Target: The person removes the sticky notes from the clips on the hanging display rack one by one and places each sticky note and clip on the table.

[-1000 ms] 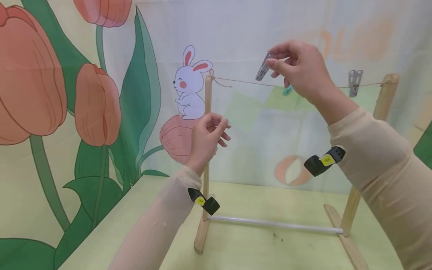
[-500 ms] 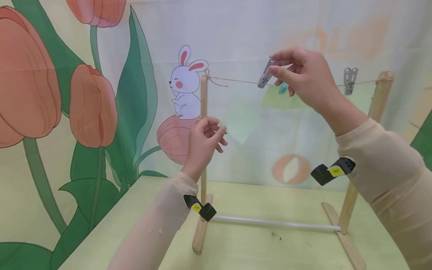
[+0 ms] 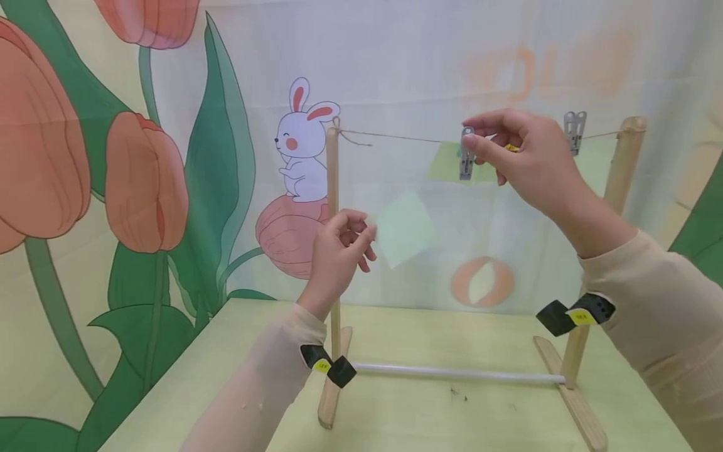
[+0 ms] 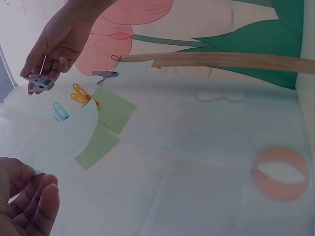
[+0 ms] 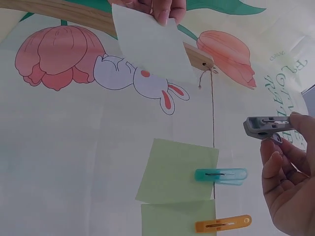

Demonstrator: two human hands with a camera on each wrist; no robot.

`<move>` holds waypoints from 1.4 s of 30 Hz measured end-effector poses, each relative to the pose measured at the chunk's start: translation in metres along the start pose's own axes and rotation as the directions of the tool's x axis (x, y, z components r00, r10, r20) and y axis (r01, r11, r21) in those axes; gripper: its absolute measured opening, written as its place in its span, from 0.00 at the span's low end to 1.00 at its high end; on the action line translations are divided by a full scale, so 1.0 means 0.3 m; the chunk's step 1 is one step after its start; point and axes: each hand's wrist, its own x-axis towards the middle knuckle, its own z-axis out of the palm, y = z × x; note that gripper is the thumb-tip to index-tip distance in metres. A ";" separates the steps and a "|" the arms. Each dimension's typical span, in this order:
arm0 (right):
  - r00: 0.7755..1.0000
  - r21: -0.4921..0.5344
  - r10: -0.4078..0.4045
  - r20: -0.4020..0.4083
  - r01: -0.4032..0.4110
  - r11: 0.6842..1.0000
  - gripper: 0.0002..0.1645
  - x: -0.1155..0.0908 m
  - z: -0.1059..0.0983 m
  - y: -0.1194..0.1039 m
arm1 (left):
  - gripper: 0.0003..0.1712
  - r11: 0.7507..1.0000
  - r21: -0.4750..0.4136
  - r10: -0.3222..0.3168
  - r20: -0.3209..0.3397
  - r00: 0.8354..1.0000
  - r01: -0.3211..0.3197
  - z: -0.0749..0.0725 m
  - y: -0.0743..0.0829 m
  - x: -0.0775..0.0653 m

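Note:
My left hand [image 3: 341, 248] pinches a square of pale green paper [image 3: 407, 231] by its edge, beside the left post and below the string [image 5: 213, 108]. In my right hand [image 3: 533, 157] a grey clothespin [image 3: 465, 157] is pinched between thumb and fingers; its closed end points down in the head view, overlapping the hung paper behind. Two green paper squares hang side by side: one [image 5: 177, 169] under a teal clothespin [image 5: 221, 175], the other [image 5: 178, 220] under an orange clothespin [image 5: 223, 223]. Farther right, a second grey clothespin [image 3: 575, 132] grips another pale sheet [image 3: 599, 164].
The string runs between a left wooden post [image 3: 333, 182] and a right one [image 3: 621, 169], each on a wooden foot. A white rod [image 3: 452, 374] joins them low over the pale green table [image 3: 429, 420]. Behind hangs a printed backdrop with tulips and a rabbit [image 3: 305, 150].
My right hand has come down and to the right with the grey clothespin, which now stands more upright. My left hand has lowered slightly, and its paper has dropped and turned.

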 end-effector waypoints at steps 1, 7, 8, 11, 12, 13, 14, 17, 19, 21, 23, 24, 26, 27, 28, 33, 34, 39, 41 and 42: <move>1.000 -0.008 -0.003 -0.002 0.003 1.000 0.20 -0.008 0.000 0.004 | 0.09 1.000 0.001 0.002 0.007 1.000 -0.002 0.001 -0.001 -0.004; 1.000 -0.023 -0.017 -0.008 0.017 1.000 0.19 -0.051 -0.004 0.030 | 0.07 1.000 0.004 0.000 0.049 0.999 0.000 0.007 -0.009 -0.028; 1.000 -0.027 -0.013 -0.009 0.013 1.000 0.19 -0.058 -0.006 0.033 | 0.07 1.000 0.003 0.000 0.053 0.999 0.000 0.008 -0.011 -0.032; 1.000 -0.037 0.003 -0.004 -0.003 0.999 0.20 -0.080 -0.008 0.045 | 0.06 1.000 0.003 -0.002 0.065 0.998 0.002 0.007 -0.017 -0.043; 1.000 -0.039 0.010 0.000 -0.010 0.999 0.20 -0.087 -0.008 0.050 | 0.06 1.000 0.004 -0.004 0.069 0.998 0.004 0.007 -0.018 -0.047; 1.000 -0.045 0.018 0.004 -0.018 0.999 0.20 -0.096 -0.008 0.053 | 0.06 1.000 0.007 -0.007 0.073 0.997 0.006 0.008 -0.019 -0.052; 1.000 -0.045 0.026 0.010 -0.026 0.999 0.20 -0.104 -0.008 0.059 | 0.06 1.000 0.011 -0.009 0.074 0.997 0.008 0.008 -0.020 -0.057; 0.999 -0.043 0.041 0.028 -0.040 0.998 0.20 -0.128 -0.006 0.076 | 0.07 1.000 0.018 -0.013 0.075 0.997 0.012 0.011 -0.026 -0.073; 0.999 -0.038 0.037 0.038 -0.035 0.999 0.19 -0.142 -0.005 0.090 | 0.07 1.000 0.022 -0.016 0.073 0.997 0.014 0.013 -0.032 -0.082; 0.999 -0.035 0.026 0.047 -0.024 0.999 0.20 -0.157 -0.003 0.102 | 0.07 1.000 0.022 -0.018 0.072 0.997 0.017 0.016 -0.040 -0.091; 0.998 -0.030 0.018 0.052 -0.016 0.999 0.19 -0.169 -0.001 0.114 | 0.07 1.000 0.024 -0.016 0.072 0.997 0.015 0.018 -0.047 -0.100; 0.998 -0.025 0.011 0.056 -0.010 1.000 0.19 -0.175 0.000 0.120 | 0.07 1.000 0.025 -0.018 0.074 0.997 0.016 0.018 -0.051 -0.105; 0.998 -0.019 0.002 0.061 -0.001 1.000 0.19 -0.188 0.001 0.128 | 0.07 0.999 0.022 -0.025 0.079 0.997 0.023 0.020 -0.058 -0.115; 0.998 -0.016 -0.003 0.063 0.004 1.000 0.19 -0.194 0.001 0.132 | 0.07 0.999 0.020 -0.029 0.082 0.996 0.027 0.020 -0.061 -0.121; 0.998 -0.020 -0.004 0.063 0.006 1.000 0.19 -0.200 0.001 0.135 | 0.07 0.999 0.015 -0.034 0.085 0.996 0.033 0.021 -0.063 -0.126; 0.996 -0.033 -0.044 0.081 0.046 0.998 0.20 -0.232 0.004 0.149 | 0.08 0.997 0.000 -0.077 0.087 0.993 0.078 0.023 -0.076 -0.154; 0.995 -0.038 -0.050 0.085 0.053 0.998 0.20 -0.239 0.005 0.154 | 0.08 0.996 0.000 -0.087 0.087 0.992 0.087 0.024 -0.080 -0.160; 0.991 -0.046 -0.071 0.111 0.077 0.996 0.20 -0.286 0.016 0.185 | 0.07 0.992 0.006 -0.125 0.100 0.987 0.125 0.029 -0.101 -0.192; 0.990 -0.050 -0.069 0.124 0.076 0.996 0.21 -0.308 0.022 0.200 | 0.07 0.990 0.010 -0.138 0.102 0.985 0.138 0.030 -0.111 -0.206; 0.989 -0.052 -0.068 0.130 0.075 0.996 0.21 -0.320 0.026 0.207 | 0.07 0.989 0.010 -0.145 0.103 0.984 0.145 0.030 -0.117 -0.214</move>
